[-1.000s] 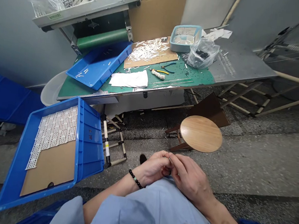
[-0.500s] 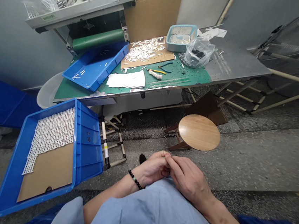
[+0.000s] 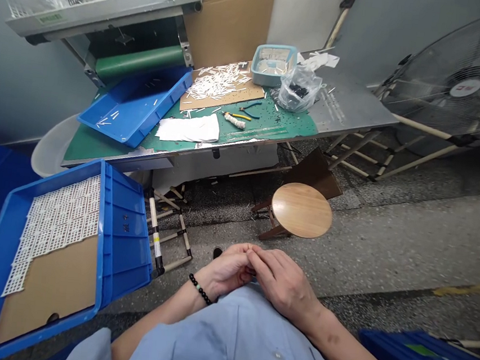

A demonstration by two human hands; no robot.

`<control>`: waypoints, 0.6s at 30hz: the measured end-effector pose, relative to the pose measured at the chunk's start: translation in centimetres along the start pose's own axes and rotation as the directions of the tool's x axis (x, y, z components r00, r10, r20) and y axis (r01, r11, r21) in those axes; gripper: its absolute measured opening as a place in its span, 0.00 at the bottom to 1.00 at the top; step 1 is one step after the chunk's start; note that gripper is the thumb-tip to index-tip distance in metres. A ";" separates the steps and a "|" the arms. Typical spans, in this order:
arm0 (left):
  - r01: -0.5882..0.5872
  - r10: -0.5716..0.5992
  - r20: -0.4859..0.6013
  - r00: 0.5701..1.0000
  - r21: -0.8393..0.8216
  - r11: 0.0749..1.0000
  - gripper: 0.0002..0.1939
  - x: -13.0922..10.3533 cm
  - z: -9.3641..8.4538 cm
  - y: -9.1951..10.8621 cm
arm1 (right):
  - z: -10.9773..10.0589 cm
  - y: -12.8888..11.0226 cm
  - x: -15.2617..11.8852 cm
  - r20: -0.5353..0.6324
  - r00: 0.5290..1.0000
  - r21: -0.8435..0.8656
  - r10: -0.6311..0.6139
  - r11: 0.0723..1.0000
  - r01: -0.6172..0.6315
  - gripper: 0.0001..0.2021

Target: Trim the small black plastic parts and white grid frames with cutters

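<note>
A round, pale wooden stool (image 3: 302, 210) stands just beyond the right hand (image 3: 285, 282), whose bent fingers meet those of the left hand (image 3: 228, 270); how far each is closed, and whether anything is pinched between them, I cannot tell. Left of the hands sits a blue plastic crate (image 3: 125, 248) holding white plastic grids (image 3: 64, 217). Farther ahead, a green-topped surface (image 3: 304, 126) bears thin white sticks (image 3: 216, 82) on brown cardboard (image 3: 242, 96).

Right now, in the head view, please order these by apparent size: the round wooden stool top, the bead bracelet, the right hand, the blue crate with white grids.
1. Blue crate
2. Right hand and round wooden stool top: too alike to rank; the hand is nearer the camera
3. Bead bracelet
</note>
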State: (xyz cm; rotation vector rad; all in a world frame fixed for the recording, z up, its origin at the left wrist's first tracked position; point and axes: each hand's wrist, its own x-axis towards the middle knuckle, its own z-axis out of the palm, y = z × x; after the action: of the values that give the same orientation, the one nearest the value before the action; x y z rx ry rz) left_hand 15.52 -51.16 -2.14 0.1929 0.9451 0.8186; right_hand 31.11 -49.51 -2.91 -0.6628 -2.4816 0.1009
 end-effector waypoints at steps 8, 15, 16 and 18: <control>0.001 -0.001 -0.005 1.000 -0.035 0.999 0.15 0.1 -0.1 -0.5 | 0.0 0.0 -0.2 -0.018 1.000 0.029 0.020 0.999 -0.020 0.16; 0.009 -0.010 -0.006 1.000 -0.069 0.998 0.15 -0.1 -0.2 -0.7 | -0.4 -0.1 -0.3 0.012 1.000 0.016 0.002 1.000 -0.003 0.16; 0.010 -0.010 -0.007 1.000 -0.072 0.997 0.15 0.0 -0.2 -0.8 | -0.4 -0.2 -0.4 0.011 1.000 0.019 -0.001 1.000 0.001 0.16; 0.007 -0.007 -0.001 1.000 -0.078 0.997 0.14 0.0 -0.3 -0.9 | -0.5 -0.2 -0.4 0.013 1.000 0.027 -0.004 1.000 0.004 0.15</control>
State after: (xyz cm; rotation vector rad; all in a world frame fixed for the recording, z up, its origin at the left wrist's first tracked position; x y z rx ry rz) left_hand 15.79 -51.87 -2.73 0.1210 0.9125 0.8478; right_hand 31.60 -49.90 -2.68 -0.6482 -2.4899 0.1373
